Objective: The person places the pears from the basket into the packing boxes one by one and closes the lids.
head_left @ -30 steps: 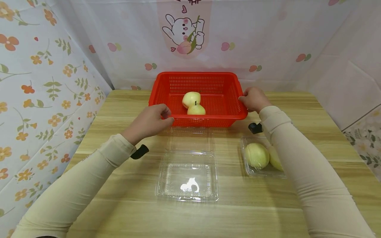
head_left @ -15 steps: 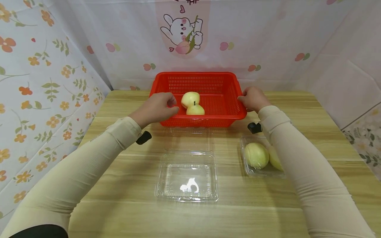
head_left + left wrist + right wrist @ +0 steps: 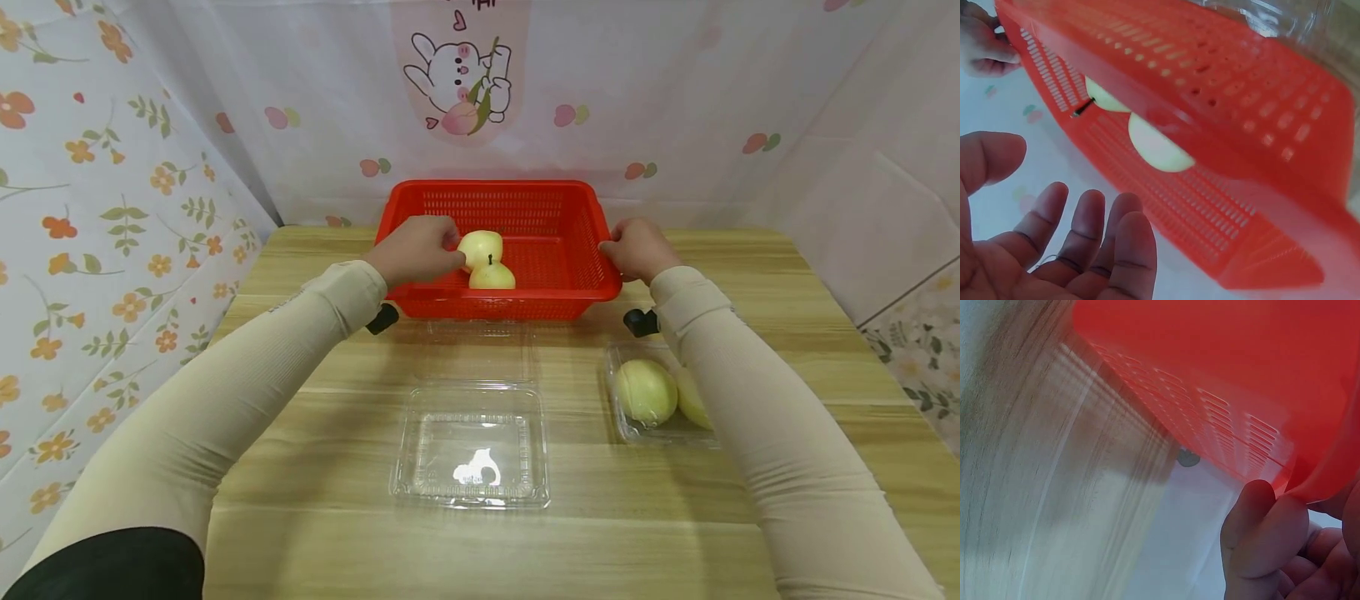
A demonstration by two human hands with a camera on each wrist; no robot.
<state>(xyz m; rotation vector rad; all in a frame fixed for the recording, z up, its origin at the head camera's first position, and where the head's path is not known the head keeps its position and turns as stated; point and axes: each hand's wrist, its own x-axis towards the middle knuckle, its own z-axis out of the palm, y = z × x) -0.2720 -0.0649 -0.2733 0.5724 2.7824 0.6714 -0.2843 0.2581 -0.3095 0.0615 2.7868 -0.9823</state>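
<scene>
My left hand (image 3: pixel 420 248) hovers over the left side of the red basket (image 3: pixel 525 295), its thumb and fingers spread apart and holding nothing. Just right of its fingertips, two pale yellow pears lie together inside: a rear pear (image 3: pixel 480 245) and a front pear (image 3: pixel 492 277) with its stem up. In the left wrist view the relaxed fingers (image 3: pixel 1088 228) point toward the basket, clear of both pears. My right hand (image 3: pixel 640 250) grips the basket's right rim; the right wrist view has thumb and fingers (image 3: pixel 1272 540) pinching that red edge (image 3: pixel 1329 481).
In front of the basket a clear plastic clamshell box (image 3: pixel 480 492) lies with its lid folded back. Another clear box (image 3: pixel 630 435) at the right holds pears (image 3: pixel 647 393), partly hidden by my right sleeve (image 3: pixel 757 433). A patterned cloth (image 3: pixel 675 100) hangs behind the table.
My left hand has moved right and away from me, from the basket's front left corner to over its inside, near the pears. The right hand stays on the rim.
</scene>
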